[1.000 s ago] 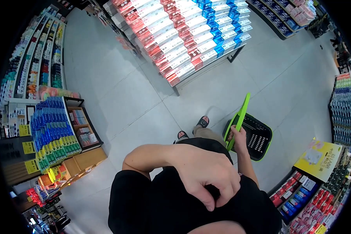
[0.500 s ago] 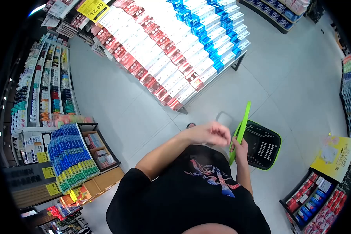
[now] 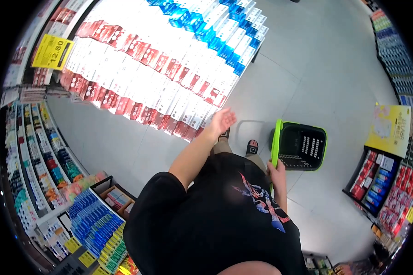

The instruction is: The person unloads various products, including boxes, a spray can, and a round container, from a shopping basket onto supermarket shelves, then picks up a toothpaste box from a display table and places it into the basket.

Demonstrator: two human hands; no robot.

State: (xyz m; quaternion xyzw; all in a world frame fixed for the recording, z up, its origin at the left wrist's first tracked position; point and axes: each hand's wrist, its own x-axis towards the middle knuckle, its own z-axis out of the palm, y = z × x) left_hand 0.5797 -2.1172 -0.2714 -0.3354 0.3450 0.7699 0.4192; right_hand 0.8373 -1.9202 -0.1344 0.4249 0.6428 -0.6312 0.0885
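Note:
My right hand (image 3: 276, 173) is closed around the bright green handle of a black shopping basket (image 3: 303, 142) with a green rim. The basket hangs beside my right leg, and its visible inside shows slotted walls and no goods. My left hand (image 3: 224, 120) is held out in front of me, fingers loosely extended, with nothing in it. It is nearest the front corner of a display of stacked boxes (image 3: 170, 110) in red, white and blue. Whether it touches a box I cannot tell.
A yellow price sign (image 3: 53, 51) reading 12.80 stands at the display's left. Curved shelves of bottles (image 3: 41, 160) and stacked blue packs (image 3: 94, 220) line the left side. On the right are a yellow poster (image 3: 388, 130), a rack of red and blue packs (image 3: 371, 181) and grey floor (image 3: 316, 82).
My left hand has moved away from the basket handle, forward and left towards the stacked boxes. The view has turned, and the display appears closer. My right hand keeps its hold on the basket.

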